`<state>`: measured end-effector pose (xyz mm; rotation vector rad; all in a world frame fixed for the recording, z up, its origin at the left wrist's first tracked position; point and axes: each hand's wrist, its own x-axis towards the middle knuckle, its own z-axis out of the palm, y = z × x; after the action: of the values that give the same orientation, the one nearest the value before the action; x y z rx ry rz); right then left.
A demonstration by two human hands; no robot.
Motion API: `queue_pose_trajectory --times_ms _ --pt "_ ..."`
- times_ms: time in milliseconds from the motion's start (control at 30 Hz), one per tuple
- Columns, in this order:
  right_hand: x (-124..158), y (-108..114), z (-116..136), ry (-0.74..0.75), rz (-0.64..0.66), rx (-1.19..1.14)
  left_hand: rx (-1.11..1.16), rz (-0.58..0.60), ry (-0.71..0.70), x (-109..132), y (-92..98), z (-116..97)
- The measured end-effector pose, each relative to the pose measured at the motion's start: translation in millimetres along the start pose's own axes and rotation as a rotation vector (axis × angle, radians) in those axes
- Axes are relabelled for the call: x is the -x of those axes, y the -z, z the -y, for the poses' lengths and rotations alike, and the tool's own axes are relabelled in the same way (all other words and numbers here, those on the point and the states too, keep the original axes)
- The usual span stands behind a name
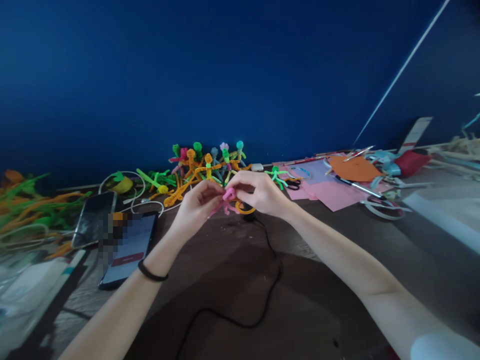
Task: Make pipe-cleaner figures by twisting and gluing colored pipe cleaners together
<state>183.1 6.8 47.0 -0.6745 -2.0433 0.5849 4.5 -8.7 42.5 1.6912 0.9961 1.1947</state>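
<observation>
My left hand (197, 202) and my right hand (258, 192) meet above the dark table (232, 300), both pinched on a pink pipe cleaner piece (227, 197) between them. Pink ends stick out below my fingers. An orange pipe cleaner ring (243, 209) lies just under my right hand. Behind my hands stands a cluster of several colourful pipe cleaner figures (208, 165) against the blue wall. A black band sits on my left wrist (152, 274).
Two phones (129, 247) lie at the left beside white cables and loose green and orange pipe cleaners (26, 210). A black cable (262, 300) runs across the table. Pink and orange paper sheets (337, 192), scissors (292, 184) and a small green figure (276, 175) lie at the right.
</observation>
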Motion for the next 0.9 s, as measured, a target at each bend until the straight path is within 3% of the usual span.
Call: queue_pose_trajectory --times_ms 200,667,900 --pt "1 -7 -1 -0.097 0.000 -0.148 0.160 0.038 0.097 -4 -1.5 3" --pt "1 -11 0 -0.112 0.027 -0.253 0.142 0.147 0.129 -1 -0.2 2" --pt "1 -15 0 -0.164 0.033 -0.229 -0.199 -0.003 -0.048 -1 -2.6 6"
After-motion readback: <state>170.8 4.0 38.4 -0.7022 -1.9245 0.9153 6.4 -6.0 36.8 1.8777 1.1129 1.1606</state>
